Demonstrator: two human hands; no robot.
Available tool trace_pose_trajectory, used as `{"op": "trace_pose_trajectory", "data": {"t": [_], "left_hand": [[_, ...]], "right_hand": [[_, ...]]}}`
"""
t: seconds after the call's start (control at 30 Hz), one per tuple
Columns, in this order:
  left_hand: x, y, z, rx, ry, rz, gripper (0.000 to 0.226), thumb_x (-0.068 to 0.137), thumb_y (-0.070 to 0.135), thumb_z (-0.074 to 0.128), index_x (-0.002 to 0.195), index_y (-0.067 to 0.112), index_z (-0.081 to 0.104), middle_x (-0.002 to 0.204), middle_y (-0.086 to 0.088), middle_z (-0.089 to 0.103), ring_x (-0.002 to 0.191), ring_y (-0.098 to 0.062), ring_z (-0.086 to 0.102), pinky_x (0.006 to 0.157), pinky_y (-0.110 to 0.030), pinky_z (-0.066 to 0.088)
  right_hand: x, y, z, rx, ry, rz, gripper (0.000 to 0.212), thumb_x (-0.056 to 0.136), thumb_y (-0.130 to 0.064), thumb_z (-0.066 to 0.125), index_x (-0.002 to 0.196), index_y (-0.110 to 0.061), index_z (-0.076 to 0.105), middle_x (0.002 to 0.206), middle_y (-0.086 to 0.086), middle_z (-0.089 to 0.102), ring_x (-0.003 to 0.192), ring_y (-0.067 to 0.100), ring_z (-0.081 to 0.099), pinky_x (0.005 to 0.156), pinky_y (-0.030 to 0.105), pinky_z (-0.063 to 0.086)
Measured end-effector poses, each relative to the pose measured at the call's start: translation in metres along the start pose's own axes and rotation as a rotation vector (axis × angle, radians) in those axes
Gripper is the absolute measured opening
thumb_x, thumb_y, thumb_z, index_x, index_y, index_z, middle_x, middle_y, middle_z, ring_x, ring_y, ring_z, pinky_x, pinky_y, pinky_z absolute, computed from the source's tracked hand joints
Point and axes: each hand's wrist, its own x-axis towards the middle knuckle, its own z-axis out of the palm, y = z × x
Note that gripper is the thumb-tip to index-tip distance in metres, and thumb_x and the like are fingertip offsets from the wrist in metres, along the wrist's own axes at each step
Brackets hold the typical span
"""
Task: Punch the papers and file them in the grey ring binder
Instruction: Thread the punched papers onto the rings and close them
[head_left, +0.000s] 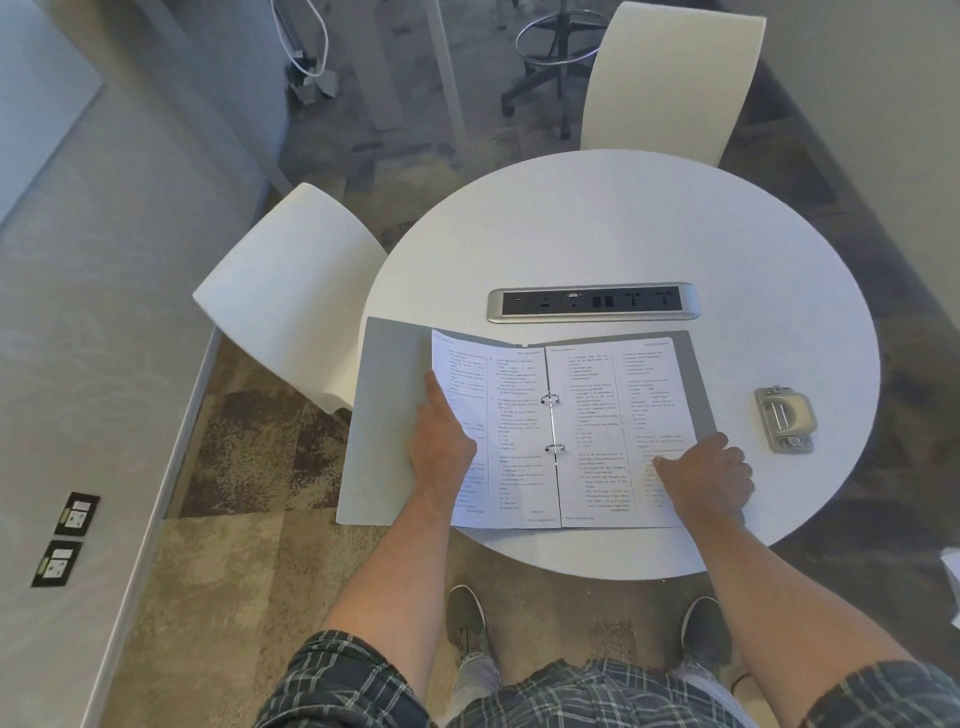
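Observation:
The grey ring binder (387, 415) lies open on the round white table (623, 234), its left cover hanging past the table's edge. Printed papers (519, 415) sit on both sides of the two metal rings (551, 423). My left hand (441, 441) rests flat on the left page's outer edge, its fingers pointing away from me. My right hand (706, 475) presses on the lower right part of the right-hand page (613, 415). A silver hole punch (784, 418) stands on the table to the right of the binder.
A silver power and data strip (592, 302) is set into the table just beyond the binder. Two white chairs stand at the table, one at the left (291, 291) and one at the far side (670, 78). My feet are under the table's near edge.

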Motion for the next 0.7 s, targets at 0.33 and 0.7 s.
{"op": "trace_pose_trajectory", "data": {"t": [0.33,0.7], "left_hand": [[0.001,-0.011,0.003,-0.014,-0.041,-0.007,0.099,0.085,0.002,0.068,0.16,0.026,0.009,0.124,-0.009,0.046,0.087,-0.023,0.056,0.065,-0.035,0.049],[0.001,-0.021,0.01,-0.067,-0.058,-0.018,0.056,0.09,0.01,0.065,0.14,0.022,0.042,0.133,-0.011,0.041,0.087,-0.025,0.058,0.068,-0.031,0.046]], "right_hand": [[-0.001,-0.005,-0.002,0.112,-0.04,0.05,0.058,0.083,-0.03,0.078,0.125,-0.001,0.051,0.12,0.019,0.062,0.114,0.042,0.059,0.097,0.051,0.047],[0.001,-0.003,-0.024,0.465,-0.169,-0.098,0.024,0.083,-0.04,0.067,0.1,-0.024,0.066,0.093,-0.003,0.072,0.082,0.025,0.069,0.076,0.041,0.058]]}}
